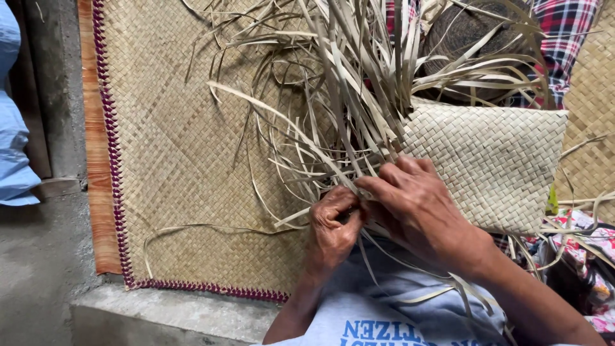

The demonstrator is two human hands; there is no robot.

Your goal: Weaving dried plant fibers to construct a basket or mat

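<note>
A partly woven piece of pale palm-leaf matting lies over my lap, with many loose leaf strips fanning up and left from its unfinished edge. My left hand pinches strips at that edge, fingers curled shut on them. Touching it on the right, my right hand rests on the woven piece, its fingertips gripping the same bundle of strips.
A large finished woven mat with a purple stitched border covers the floor beneath. Bare concrete and a step lie at left, with blue cloth at the far left. Plaid fabric and floral cloth sit at right.
</note>
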